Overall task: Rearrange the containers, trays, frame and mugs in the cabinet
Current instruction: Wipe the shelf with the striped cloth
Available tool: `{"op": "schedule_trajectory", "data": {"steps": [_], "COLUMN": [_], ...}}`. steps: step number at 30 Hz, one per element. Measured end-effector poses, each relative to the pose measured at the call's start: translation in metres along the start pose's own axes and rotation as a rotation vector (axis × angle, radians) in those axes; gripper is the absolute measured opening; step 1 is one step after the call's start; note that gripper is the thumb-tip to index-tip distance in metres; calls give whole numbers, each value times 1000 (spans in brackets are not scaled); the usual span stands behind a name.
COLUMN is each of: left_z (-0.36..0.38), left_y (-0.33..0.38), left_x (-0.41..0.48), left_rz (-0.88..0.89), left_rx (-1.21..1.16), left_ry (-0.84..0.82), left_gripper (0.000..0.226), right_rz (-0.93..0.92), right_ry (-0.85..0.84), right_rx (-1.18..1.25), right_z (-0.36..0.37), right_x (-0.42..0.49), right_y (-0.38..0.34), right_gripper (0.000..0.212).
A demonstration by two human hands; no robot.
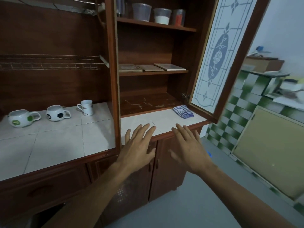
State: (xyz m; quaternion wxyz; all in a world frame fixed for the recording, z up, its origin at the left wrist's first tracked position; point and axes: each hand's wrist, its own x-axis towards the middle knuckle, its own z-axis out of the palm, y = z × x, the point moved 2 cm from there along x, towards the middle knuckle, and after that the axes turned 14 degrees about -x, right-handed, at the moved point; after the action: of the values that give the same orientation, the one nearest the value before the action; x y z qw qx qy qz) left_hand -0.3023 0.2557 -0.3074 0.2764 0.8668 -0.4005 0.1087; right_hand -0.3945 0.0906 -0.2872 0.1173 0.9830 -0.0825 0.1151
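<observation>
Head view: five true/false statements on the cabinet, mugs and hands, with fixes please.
1. Three mugs stand on the tiled counter, left of the open compartment. True.
2. One hand holds a mug. False: the left hand and right hand are both open and hold nothing.
3. The glass door is shut. False: it stands swung open.
4. Three flat pieces lie side by side on the middle shelf. True.
5. The striped cloth lies on the top shelf. False: it lies on the tiled counter by the door's lower corner; the top shelf holds clear containers.
</observation>
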Motion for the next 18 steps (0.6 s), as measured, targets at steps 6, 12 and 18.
{"op": "schedule_trajectory", "data": {"steps": [6,12,18], "left_z": [8,11,25], "left_y": [-13,-19,-20], "left_x": [29,56,96], "left_rz": [11,-28,-109], "left_rx": [81,130,241], "left_ry": [0,23,32], "left_gripper": [73,74,74], "right_rz": [-18,-47,-139], "right_ry": [-3,4,25], "right_rx": [-17,-15,4], "right_z": [7,20,39], "right_x": [25,62,108], "right_y": [14,35,68], "right_gripper": [79,79,77]}}
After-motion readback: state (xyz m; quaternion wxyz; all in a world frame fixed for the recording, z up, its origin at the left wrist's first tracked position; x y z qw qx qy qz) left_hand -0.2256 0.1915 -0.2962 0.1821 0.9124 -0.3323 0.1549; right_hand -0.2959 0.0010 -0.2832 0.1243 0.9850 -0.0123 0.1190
